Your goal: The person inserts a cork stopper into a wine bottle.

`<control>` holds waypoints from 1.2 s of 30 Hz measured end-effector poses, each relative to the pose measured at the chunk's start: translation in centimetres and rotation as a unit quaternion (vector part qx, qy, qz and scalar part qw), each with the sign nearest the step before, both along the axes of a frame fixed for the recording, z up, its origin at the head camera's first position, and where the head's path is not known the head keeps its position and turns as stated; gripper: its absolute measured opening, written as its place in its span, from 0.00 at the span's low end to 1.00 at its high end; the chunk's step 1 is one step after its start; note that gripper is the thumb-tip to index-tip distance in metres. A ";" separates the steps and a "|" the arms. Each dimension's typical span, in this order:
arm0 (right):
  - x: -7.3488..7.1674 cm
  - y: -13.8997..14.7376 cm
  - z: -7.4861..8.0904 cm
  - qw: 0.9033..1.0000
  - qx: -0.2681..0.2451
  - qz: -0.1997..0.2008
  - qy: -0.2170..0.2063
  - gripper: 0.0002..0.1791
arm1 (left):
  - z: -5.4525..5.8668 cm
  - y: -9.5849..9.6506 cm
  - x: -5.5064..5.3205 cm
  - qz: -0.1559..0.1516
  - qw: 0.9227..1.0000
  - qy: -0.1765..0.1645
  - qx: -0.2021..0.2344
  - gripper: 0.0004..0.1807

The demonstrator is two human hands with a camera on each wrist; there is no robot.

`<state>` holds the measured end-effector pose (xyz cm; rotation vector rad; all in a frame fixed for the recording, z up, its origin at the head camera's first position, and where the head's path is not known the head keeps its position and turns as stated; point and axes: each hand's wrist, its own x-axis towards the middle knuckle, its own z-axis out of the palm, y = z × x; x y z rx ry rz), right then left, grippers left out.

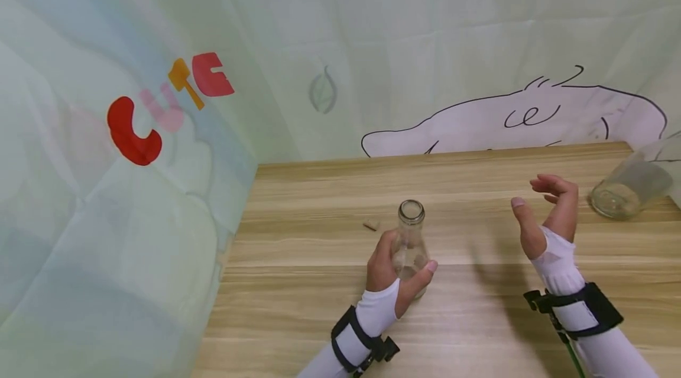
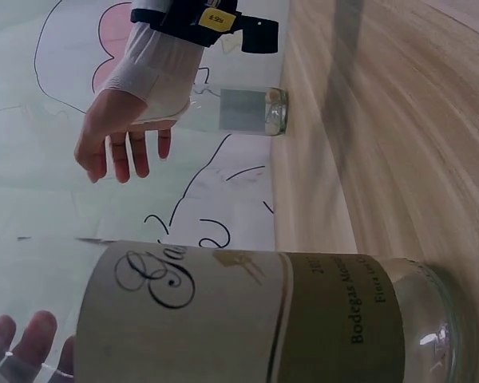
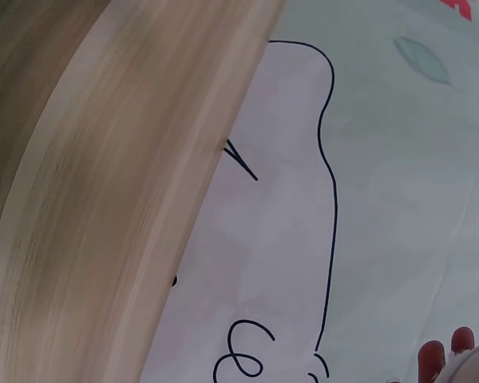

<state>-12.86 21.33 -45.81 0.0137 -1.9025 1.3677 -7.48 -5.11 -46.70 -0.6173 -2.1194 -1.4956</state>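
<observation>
My left hand [image 1: 383, 270] grips a clear glass bottle [image 1: 411, 242] standing on the table, fingers on one side and thumb on the other. Its round mouth is uncovered in the head view. The left wrist view shows its cream and olive printed label [image 2: 223, 311]. A small cork [image 1: 371, 225] lies on the wood just behind and left of the bottle. My right hand [image 1: 561, 218] hovers above the table to the right, fingers loosely bent and thumb apart, holding nothing. In the right wrist view only some of its fingertips [image 3: 431, 364] show, low at the right.
A second clear glass container [image 1: 617, 200] with a greyish label stands at the far right, beyond my right hand. The wooden table [image 1: 298, 307] meets a printed cloth [image 1: 330, 35] at the back and another cloth side [image 1: 159, 248] on the left.
</observation>
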 end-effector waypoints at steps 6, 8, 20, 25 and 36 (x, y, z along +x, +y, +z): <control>0.9 -2.7 2.4 1.000 -0.005 0.019 0.004 0.26 | -0.3 0.1 0.0 0.009 1.000 0.004 -0.014 0.29; 0.7 -3.4 2.7 0.999 0.007 0.034 0.005 0.25 | -0.4 -0.1 0.1 0.014 1.000 0.004 -0.017 0.29; -4.7 -7.8 -1.0 0.925 0.278 0.258 -0.035 0.12 | -0.3 -0.2 0.3 0.000 1.000 0.005 -0.006 0.41; -7.5 -10.8 -2.3 0.884 0.335 0.326 -0.007 0.14 | 0.0 -1.3 0.5 -0.012 0.999 0.049 0.001 0.48; -11.3 -15.5 -7.3 0.840 0.381 0.384 -0.036 0.13 | 1.0 -7.1 1.0 0.052 0.990 0.127 0.010 0.42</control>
